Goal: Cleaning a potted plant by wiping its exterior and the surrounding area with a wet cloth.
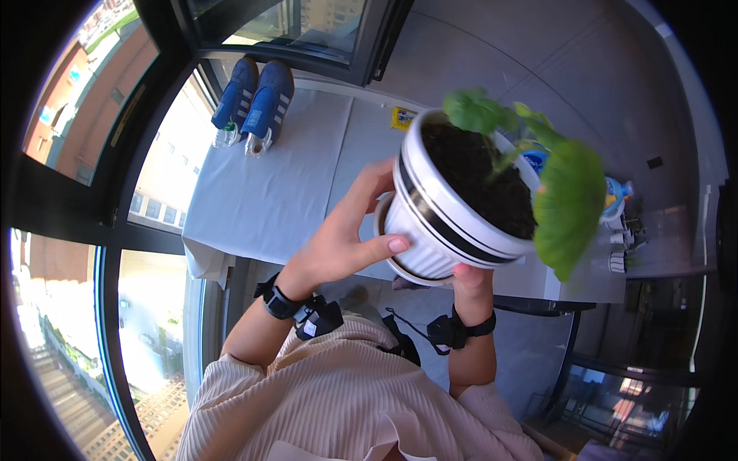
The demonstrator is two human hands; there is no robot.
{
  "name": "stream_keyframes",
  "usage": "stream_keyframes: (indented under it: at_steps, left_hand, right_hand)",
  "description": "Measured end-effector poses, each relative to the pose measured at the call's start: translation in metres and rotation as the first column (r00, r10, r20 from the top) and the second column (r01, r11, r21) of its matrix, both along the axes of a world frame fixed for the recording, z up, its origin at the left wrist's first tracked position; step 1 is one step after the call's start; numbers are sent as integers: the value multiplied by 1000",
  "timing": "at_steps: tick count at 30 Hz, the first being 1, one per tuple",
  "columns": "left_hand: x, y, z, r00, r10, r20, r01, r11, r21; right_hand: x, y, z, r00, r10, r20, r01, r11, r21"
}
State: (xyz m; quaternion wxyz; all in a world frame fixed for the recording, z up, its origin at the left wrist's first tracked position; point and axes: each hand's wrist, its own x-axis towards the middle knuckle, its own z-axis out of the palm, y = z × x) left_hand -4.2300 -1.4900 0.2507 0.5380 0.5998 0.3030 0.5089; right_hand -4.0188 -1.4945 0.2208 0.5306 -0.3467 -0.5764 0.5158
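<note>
A white ribbed flowerpot (429, 230) with black bands is held up in front of me, tilted. Dark soil (467, 173) fills it, and a leafy green plant (568, 201) leans out to the right. Around the pot's base sits a white saucer (398, 266). My left hand (351, 225) grips the pot's left side, its thumb pressed to the ribbed wall. From beneath on the right, my right hand (473, 282) supports the pot; most of its fingers are hidden behind it. Both wrists wear black straps with small devices.
Blue sneakers (271, 95) stand at the left end of a cloth-covered table (277, 173) beside the windows. A yellow packet (402, 118) lies at the table's back edge. To the right are a blue bottle (617, 190) and several small pots (618, 237).
</note>
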Motion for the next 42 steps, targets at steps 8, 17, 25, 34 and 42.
stream_keyframes:
  at_steps: [8,17,25,34,42]
  left_hand:
    - [-5,20,10,991,110,71,-92,972,-217]
    - [-1,34,-8,935,329,130,-325,944,-48]
    - [-3,36,-14,915,349,204,-332,937,-110]
    - [-9,48,-40,948,268,175,-248,960,-126]
    - [19,50,-89,993,103,-65,-115,966,-230]
  right_hand:
    - [-38,46,86,978,201,59,-193,975,-109]
    - [-35,75,98,959,216,182,-253,944,212]
    - [-25,73,76,998,37,-46,-27,978,207]
    - [15,58,16,989,-144,-15,140,977,-162]
    - [-16,38,-37,895,-56,-443,-136,911,-389]
